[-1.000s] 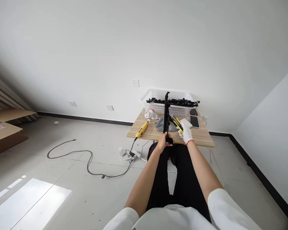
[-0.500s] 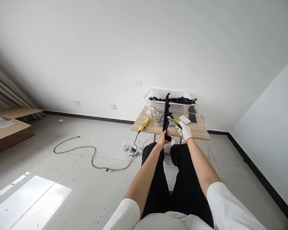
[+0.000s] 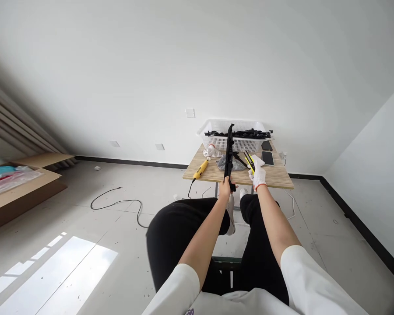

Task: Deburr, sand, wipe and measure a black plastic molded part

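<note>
My bare left hand (image 3: 225, 187) is closed round the lower end of a long black plastic part (image 3: 229, 151), which stands nearly upright in front of the table. In a white knitted glove, my right hand (image 3: 258, 174) grips a yellow and black utility knife (image 3: 250, 162). The knife points up and to the left, apart from the long part. Beneath and behind the part lies a crumpled grey cloth (image 3: 238, 164) on the table. Another small black piece (image 3: 239, 157) shows between the part and the knife; whether it is attached cannot be made out.
On the wooden table (image 3: 277, 178) stands a white basket (image 3: 216, 143) of black parts. A yellow corded tool (image 3: 201, 169), a white glove (image 3: 212, 151) and a phone (image 3: 267, 158) lie there too. A black cable (image 3: 124, 201) crosses the floor; a cardboard box (image 3: 22, 192) stands left.
My right hand has swung the knife away from the black part, its tip now more upright. My left knee has moved out to the left. The view has shifted slightly.
</note>
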`<state>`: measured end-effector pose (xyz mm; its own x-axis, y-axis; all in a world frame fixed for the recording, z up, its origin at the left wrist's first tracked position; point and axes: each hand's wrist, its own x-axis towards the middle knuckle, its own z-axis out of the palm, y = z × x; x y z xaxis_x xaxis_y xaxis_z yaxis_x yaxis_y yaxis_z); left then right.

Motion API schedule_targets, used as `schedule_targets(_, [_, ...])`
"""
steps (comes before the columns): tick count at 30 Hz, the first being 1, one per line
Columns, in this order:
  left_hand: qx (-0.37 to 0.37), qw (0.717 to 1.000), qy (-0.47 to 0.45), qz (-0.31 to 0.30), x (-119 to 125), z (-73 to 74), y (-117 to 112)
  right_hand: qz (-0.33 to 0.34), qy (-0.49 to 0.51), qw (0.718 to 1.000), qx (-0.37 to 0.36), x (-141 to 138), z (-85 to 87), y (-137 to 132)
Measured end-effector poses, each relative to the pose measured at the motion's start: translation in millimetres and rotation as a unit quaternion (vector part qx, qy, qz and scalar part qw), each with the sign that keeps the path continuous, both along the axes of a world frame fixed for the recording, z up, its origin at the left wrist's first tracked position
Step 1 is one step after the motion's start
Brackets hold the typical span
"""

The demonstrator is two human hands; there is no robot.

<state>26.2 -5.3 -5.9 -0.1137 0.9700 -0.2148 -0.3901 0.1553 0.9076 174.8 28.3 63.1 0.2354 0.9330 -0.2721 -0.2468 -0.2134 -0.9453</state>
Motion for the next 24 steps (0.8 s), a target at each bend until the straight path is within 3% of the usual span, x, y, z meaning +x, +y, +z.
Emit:
schedule_targets(10, [-0.015, 0.997, -0.002, 0.071, 23.3, -6.9, 0.8, 0.014, 0.002, 1.000, 0.004, 13.3, -11.1, 2.0])
schedule_targets(24, [-0.013, 0.997, 0.028, 0.068, 14.1, -8.2, 4.5, 0.029, -0.006, 0.999, 0.044, -1.8, -14.3, 1.8])
